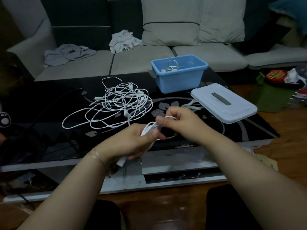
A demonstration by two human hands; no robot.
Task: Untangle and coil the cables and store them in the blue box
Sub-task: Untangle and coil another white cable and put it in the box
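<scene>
Centrally, a small cable bundle (148, 129) is being gripped by the curled left hand (132, 141) while its strand is being pinched by the right hand (179, 121); one tangled pile (114, 103), one blue box (180, 75) and one lid (223, 102) are being left on the table (49, 105).

Dim room, low light: black glass coffee table (49, 133) w/ silver leaf pattern standing on a reddish wood floor (285, 146). Behind the table, a pale sofa (141, 60) w/ dark back panels is stretching across the frame, carrying crumpled cloths (123, 41) and two cream cushions (172, 22). Right of the table, a green bag (265, 97) is sitting on the floor.
</scene>
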